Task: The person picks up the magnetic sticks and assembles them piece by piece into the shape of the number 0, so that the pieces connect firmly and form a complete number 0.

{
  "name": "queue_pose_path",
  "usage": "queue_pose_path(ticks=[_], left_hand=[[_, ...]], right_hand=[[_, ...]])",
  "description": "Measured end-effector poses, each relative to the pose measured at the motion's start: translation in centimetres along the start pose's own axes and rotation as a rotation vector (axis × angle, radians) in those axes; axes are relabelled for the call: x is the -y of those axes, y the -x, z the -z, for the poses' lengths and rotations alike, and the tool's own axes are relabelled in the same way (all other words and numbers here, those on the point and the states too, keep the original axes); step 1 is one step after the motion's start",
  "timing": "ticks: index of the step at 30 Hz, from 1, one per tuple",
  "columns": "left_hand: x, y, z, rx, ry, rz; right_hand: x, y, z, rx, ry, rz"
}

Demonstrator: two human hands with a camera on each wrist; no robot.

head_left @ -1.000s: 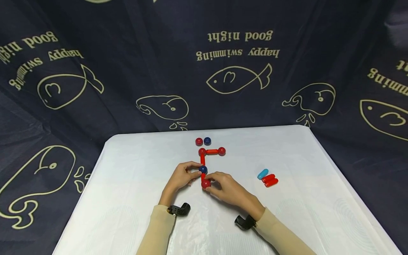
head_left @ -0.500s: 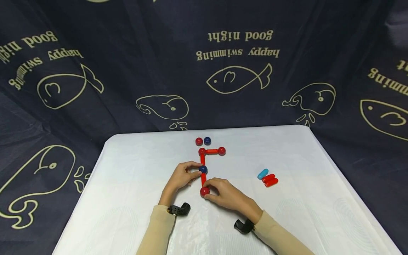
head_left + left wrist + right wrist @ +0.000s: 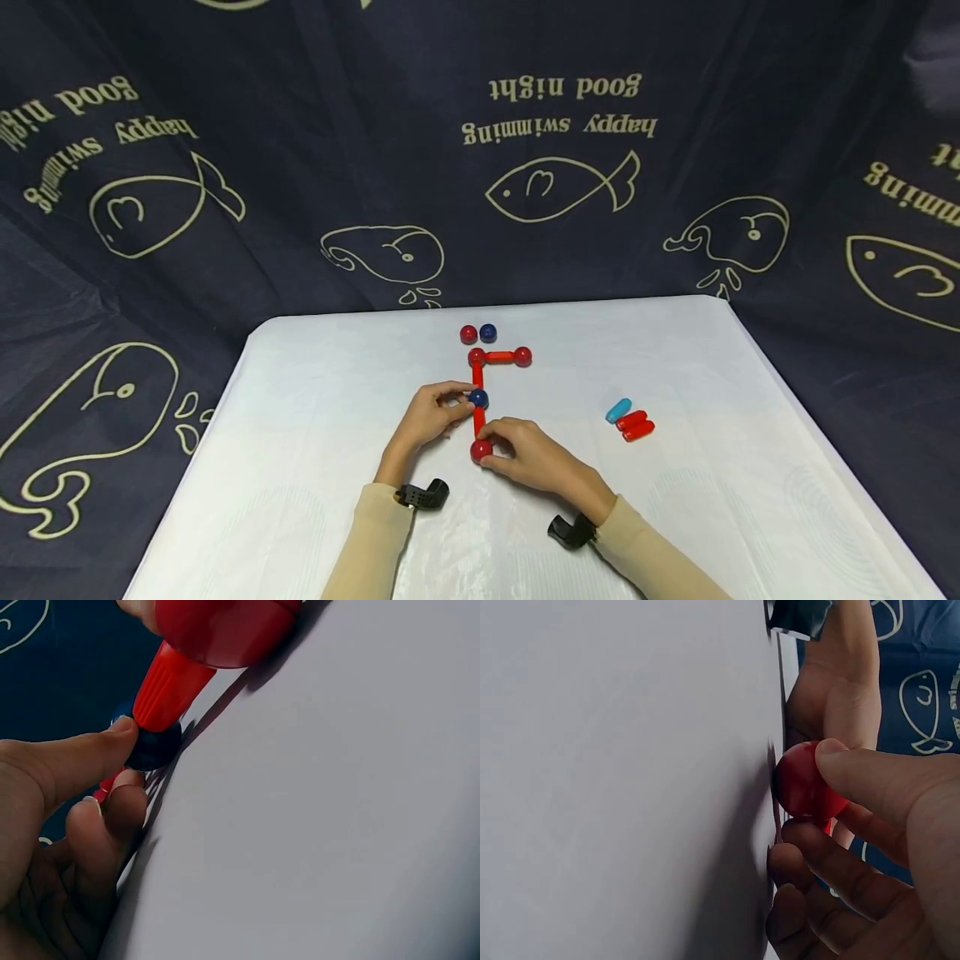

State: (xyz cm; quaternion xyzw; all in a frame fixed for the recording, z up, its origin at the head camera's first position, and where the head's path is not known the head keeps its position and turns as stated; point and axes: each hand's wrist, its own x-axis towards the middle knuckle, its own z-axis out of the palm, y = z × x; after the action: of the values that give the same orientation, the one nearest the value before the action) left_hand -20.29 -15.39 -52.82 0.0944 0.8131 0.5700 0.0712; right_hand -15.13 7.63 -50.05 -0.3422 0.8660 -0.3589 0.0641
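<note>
Four red balls [image 3: 478, 451], right grip [image 3: 532, 454] pinching one, two blue balls [image 3: 480, 398], left grip [image 3: 427, 417] pinching one, six rods [image 3: 499, 357]

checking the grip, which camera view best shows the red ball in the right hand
The right wrist view: the red ball appears large, with the right hand pinching and partly covering it. The left wrist view shows it larger but cut off at the top edge. The head view shows it small.

Navy cloth [image 3: 405, 150] behind white-covered table [image 3: 300, 400]. Pale-yellow outline prints: fish [image 3: 562, 190], whales [image 3: 397, 252]. Lettering [image 3: 562, 129], "good night" and "happy swimming", upside down above central fish. Faint arcs on table covering.
</note>
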Motion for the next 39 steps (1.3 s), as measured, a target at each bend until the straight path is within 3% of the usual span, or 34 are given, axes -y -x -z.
queue_pose_path(ticks=[9,15,20,30,39], left_hand=[[-0.8,0.5,0.6,0.093,0.002,0.035],[-1.4,1.6,1.2,0.211,-0.09,-0.006],[-2.0,3.0,0.8,0.256,-0.166,-0.048],[-3.2,5.1,-0.9,0.173,-0.356,-0.111],[-3.1,5.7,-1.8,0.141,-0.354,-0.144]], right_hand=[[-0.3,0.0,0.3,-0.016,-0.005,-0.025],[-0.5,-0.1,0.8,-0.005,-0.022,-0.038],[-1.2,0.7,2.6,-0.016,0.003,-0.057],[-4.2,3.3,7.3,-0.119,0.071,-0.119],[-8.3,6.6,11.9,-0.176,0.148,-0.192]])
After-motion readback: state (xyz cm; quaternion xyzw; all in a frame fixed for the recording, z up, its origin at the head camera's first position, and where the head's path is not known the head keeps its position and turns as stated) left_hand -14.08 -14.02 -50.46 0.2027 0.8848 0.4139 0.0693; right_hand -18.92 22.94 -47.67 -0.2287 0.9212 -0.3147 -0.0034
